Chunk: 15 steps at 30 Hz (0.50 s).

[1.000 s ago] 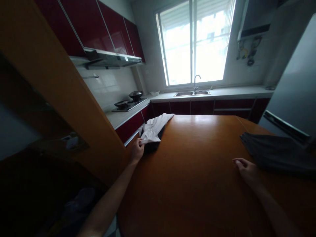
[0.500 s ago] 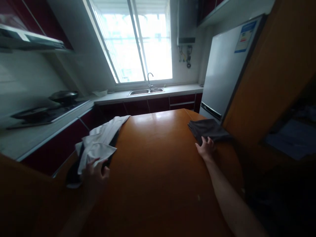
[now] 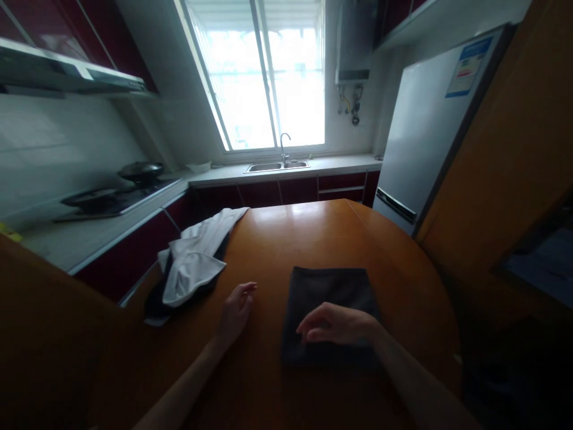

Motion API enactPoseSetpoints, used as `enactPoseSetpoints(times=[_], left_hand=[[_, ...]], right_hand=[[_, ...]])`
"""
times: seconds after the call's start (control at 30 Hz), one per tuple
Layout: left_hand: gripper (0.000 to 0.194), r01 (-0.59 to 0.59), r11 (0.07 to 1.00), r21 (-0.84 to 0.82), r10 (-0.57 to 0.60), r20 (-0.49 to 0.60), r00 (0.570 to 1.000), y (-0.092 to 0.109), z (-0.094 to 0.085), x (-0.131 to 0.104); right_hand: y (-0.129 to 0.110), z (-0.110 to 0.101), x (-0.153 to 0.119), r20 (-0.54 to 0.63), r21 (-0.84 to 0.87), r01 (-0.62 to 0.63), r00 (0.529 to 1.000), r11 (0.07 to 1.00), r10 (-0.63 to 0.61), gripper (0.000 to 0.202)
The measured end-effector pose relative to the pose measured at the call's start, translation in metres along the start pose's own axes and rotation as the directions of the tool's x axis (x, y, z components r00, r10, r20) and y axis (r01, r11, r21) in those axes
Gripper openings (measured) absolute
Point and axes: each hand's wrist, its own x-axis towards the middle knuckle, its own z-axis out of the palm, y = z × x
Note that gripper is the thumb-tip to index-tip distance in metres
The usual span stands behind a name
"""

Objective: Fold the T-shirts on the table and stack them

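A dark grey folded cloth (image 3: pixel 331 286), perhaps a garment, lies flat in a near-square shape on the wooden table, right of the middle. Over it is my right hand (image 3: pixel 335 323), its fingers loosely bent and a gap showing by the thumb. No part of the cloth is gripped or lifted; whether the fingertips touch it is unclear. To the left of this cloth, my left hand (image 3: pixel 237 312) is empty and slightly curled, fingers apart from the thumb. Nearest beyond it is a crumpled white cloth (image 3: pixel 192 275) lying over dark fabric (image 3: pixel 156 301) at the table's left edge.
The round-edged wooden table (image 3: pixel 290 236) fills the foreground. Behind it are a counter with a sink (image 3: pixel 277 166) and a window. A stove with a pan (image 3: pixel 139 171) stands at the left, and a grey refrigerator (image 3: pixel 412 131) at the right.
The dark cloth has come from the right edge of the table to near the middle, closer to me. My right hand moved with it; my left hand left the white cloth and shifted right.
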Motion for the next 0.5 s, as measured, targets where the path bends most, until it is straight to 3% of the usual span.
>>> enactPoseSetpoints(times=[0.03, 0.07, 0.13, 0.2, 0.3, 0.4, 0.5], left_hand=[[0.03, 0.021, 0.999, -0.024, -0.022, -0.016, 1.0, 0.005, -0.002, -0.001], [0.032, 0.029, 0.999, -0.04, -0.03, -0.02, 0.999, 0.011, -0.003, -0.001], [0.036, -0.007, 0.999, -0.032, 0.008, 0.034, 0.999, 0.026, -0.003, -0.002], [0.038, -0.094, 0.995, 0.041, 0.086, 0.174, 0.981, 0.044, 0.002, -0.002], [0.042, -0.228, 0.941, 0.251, 0.116, 0.394, 0.912, 0.072, 0.011, 0.002], [0.032, -0.3, 0.834, 0.463, 0.053, 0.475, 0.879, 0.092, 0.018, 0.005], [0.019, -0.404, 0.748, 0.527, 0.085, 0.527, 0.846, 0.103, 0.02, 0.009]], right_hand=[[-0.006, 0.007, 0.001, 0.066, 0.095, 0.036, 0.997, 0.995, -0.043, 0.043], [-0.009, 0.01, 0.001, 0.041, 0.156, 0.067, 0.996, 0.985, -0.074, 0.045], [-0.003, 0.0, 0.001, -0.216, 0.178, 0.123, 0.973, 0.976, -0.083, 0.043], [0.016, -0.022, 0.001, -0.528, 0.13, 0.117, 0.848, 0.985, -0.031, 0.038], [0.054, -0.055, 0.0, -0.786, 0.117, 0.023, 0.614, 0.993, 0.078, 0.034], [0.085, -0.074, -0.005, -0.903, 0.15, -0.022, 0.405, 0.988, 0.146, 0.034], [0.1, -0.08, -0.01, -0.945, 0.166, -0.004, 0.284, 0.986, 0.161, 0.034]])
